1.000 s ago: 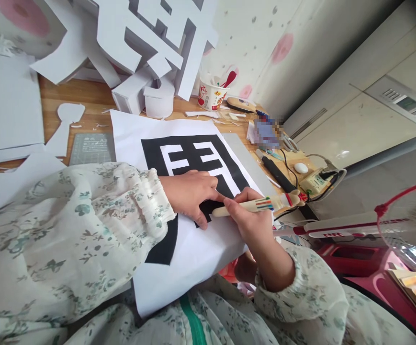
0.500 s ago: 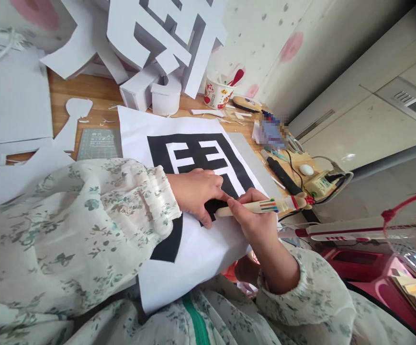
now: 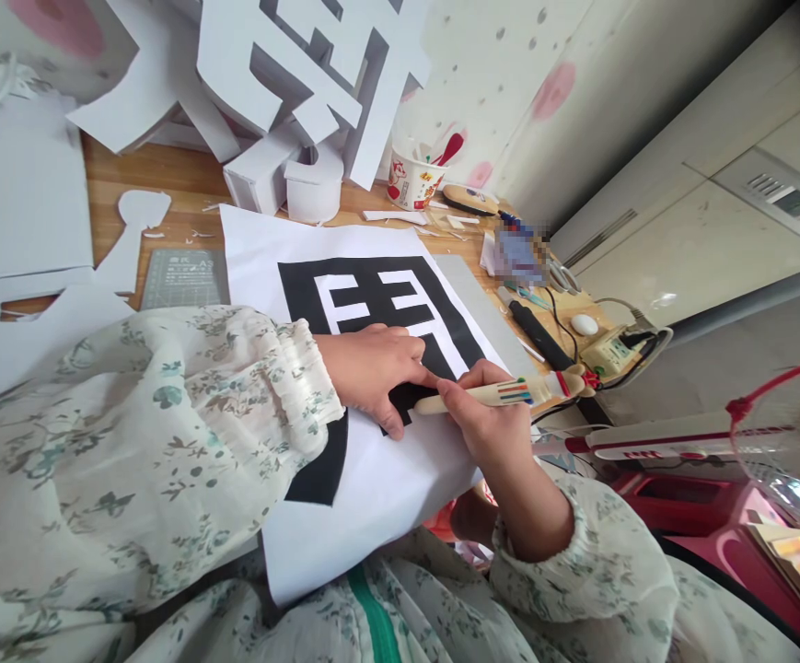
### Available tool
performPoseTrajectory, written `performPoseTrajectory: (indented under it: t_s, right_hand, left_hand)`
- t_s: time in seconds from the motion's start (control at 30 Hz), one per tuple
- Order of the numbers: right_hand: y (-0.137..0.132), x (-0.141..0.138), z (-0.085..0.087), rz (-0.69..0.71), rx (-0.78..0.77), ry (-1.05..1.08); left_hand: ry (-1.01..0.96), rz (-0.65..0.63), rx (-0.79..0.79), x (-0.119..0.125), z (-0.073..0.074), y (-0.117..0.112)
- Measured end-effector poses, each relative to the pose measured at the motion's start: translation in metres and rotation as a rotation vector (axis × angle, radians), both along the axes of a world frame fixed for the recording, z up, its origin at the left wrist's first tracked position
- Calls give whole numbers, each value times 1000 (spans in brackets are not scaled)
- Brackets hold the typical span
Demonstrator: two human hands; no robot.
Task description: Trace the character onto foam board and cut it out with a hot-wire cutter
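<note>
1. A cream multicolour pen (image 3: 477, 396) is gripped in the right hand (image 3: 492, 425), its tip end angled toward the lower part of a bold black character (image 3: 376, 295).
2. The black figure, set on a large white sheet (image 3: 386, 502), is pressed by the left hand (image 3: 380, 370), whose index finger is stretched toward the pen.
3. The wooden desk (image 3: 182, 175) is crowded with white block characters (image 3: 234, 64), a printed paper cup (image 3: 411, 184) and a grey mat (image 3: 185, 278), partly covered by the sheet.
4. At right, a power strip (image 3: 605, 354) is plugged with cables.
</note>
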State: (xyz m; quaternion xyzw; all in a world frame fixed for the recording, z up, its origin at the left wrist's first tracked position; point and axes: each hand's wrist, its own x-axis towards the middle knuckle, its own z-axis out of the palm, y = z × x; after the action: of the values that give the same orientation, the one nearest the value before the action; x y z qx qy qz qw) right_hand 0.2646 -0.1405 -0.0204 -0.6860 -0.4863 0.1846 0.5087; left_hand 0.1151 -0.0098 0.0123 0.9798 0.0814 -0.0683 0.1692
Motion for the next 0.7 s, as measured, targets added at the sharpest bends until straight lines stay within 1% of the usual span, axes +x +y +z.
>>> performPoseTrajectory:
  t_s: [0.13, 0.27, 0.37, 0.57, 0.7]
  right_hand:
    - [0, 0, 7, 17, -42, 16]
    - [0, 1, 12, -16, -66, 15]
    - [1, 4, 12, -30, -61, 8]
    - [6, 10, 13, 51, -79, 14]
    - [7, 12, 12, 24, -75, 11]
  left_hand:
    - [-18, -18, -3, 0, -3, 2]
    - [-34, -15, -12, 0, -3, 3]
    - [-26, -14, -13, 0, -2, 2]
    - [18, -19, 8, 1, -1, 2]
    - [25, -17, -1, 0, -1, 2]
